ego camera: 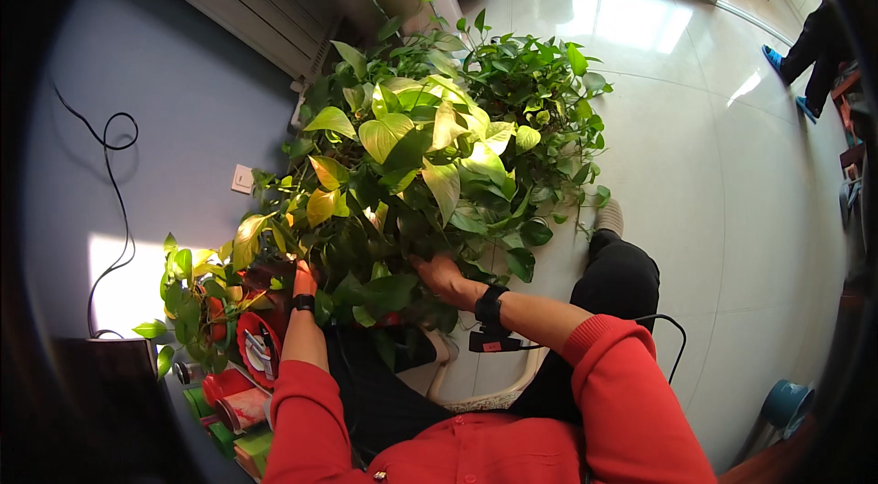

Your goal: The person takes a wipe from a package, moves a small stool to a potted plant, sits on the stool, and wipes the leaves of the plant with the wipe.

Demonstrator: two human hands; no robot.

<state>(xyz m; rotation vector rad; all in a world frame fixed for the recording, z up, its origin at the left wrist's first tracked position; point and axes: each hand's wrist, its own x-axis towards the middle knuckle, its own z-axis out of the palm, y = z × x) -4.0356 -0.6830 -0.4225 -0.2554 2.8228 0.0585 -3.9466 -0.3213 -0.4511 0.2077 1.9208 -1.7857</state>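
Observation:
A large leafy pothos plant (411, 141), green with some yellowing leaves, spreads in front of me, its trailing vines hanging to the right. My left hand (304, 276) reaches in among the leaves at the plant's near left side, its fingers mostly hidden. My right hand (439, 276) is at the near middle of the foliage, fingertips under the leaves; whether it grips a stem cannot be seen. Beside my left forearm stands a red scalloped container (245, 347) with small items in it. A smaller trailing plant (185, 306) grows at the left.
Red and green boxes and tins (240, 408) crowd the lower left. A black cable (123, 210) hangs along the wall near a wall switch (241, 179). A blue-topped bin (787, 402) stands lower right. Another person's legs in blue slippers (774, 57) show at the upper right.

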